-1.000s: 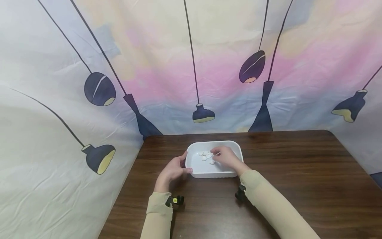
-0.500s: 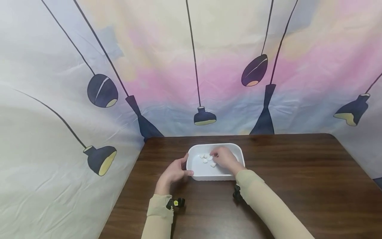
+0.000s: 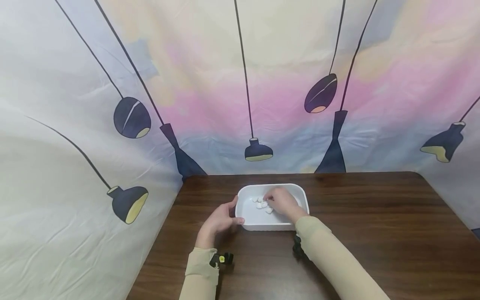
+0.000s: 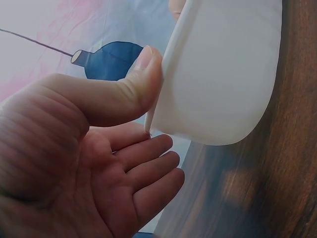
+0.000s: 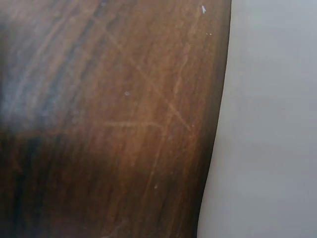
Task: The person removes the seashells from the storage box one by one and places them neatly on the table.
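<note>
A white rectangular tray (image 3: 252,216) stands on the table, with several small white pebble-like pieces (image 3: 259,205) in its left half. My left hand (image 3: 218,218) holds the tray's left end, the thumb by the near corner and a finger by the far one. In the left wrist view the thumb lies against the tray's outer wall (image 4: 223,74); the other fingers lie below its rim. My right hand (image 3: 283,202) is inside the tray, fingers curled down at the pieces. Whether a piece is pinched there is too small to see. The right hand is out of the right wrist view.
The brown wooden table (image 3: 367,233) extends to both sides of the tray. Behind it hangs a pastel cloth (image 3: 210,100) printed with dark lamps. A small black camera (image 3: 222,259) is strapped to the left wrist, another (image 3: 297,248) to the right.
The head view has tilted up slightly, so everything sits lower in it. The right hand stays over the pieces; one near its fingertips has shifted slightly. The left hand keeps its hold.
</note>
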A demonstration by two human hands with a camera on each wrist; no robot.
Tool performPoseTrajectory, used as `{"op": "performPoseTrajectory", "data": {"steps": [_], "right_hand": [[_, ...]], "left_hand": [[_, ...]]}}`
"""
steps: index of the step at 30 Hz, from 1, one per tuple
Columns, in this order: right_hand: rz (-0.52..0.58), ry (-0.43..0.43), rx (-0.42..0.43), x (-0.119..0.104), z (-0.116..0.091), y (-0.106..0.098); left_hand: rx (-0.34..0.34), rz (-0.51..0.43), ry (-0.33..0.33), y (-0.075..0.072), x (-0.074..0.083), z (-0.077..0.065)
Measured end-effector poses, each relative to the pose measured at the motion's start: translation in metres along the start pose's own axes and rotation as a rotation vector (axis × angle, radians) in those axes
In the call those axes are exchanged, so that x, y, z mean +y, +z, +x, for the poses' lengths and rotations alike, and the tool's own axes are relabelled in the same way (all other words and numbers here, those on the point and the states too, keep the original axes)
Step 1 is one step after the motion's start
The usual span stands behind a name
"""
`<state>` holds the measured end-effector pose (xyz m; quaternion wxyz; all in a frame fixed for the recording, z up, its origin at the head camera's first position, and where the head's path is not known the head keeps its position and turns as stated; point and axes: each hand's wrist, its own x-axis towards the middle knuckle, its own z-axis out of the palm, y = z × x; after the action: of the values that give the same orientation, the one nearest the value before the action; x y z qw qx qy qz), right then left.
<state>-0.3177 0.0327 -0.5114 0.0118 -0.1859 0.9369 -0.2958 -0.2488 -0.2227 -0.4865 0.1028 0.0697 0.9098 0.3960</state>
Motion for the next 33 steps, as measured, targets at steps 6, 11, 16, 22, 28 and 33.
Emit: {"op": "performPoseTrajectory", "data": {"steps": [6,11,16,22,28,33], "right_hand": [[0.043,-0.037,-0.018,0.0027,0.0004,0.0028],[0.026,-0.064,-0.027,0.0049,0.0022,0.0051],[0.003,-0.067,-0.026,0.0049,0.001,0.0062],[-0.013,-0.101,-0.015,0.0054,0.0019,0.005],[-0.024,-0.112,-0.005,0.0033,0.0021,0.0027],[-0.011,-0.088,-0.014,0.0015,0.0022,0.002]], "left_hand": [[-0.002,-0.004,0.013,0.0007,-0.001,-0.0014],[-0.004,0.013,0.025,0.0014,-0.0008,-0.0008],[-0.007,0.013,0.009,0.0016,-0.0005,-0.0013],[-0.003,0.013,0.013,-0.0002,-0.0002,0.0005],[-0.007,0.027,0.017,-0.0021,0.0004,0.0017],[-0.007,0.017,0.014,-0.0026,-0.0001,0.0017]]}}
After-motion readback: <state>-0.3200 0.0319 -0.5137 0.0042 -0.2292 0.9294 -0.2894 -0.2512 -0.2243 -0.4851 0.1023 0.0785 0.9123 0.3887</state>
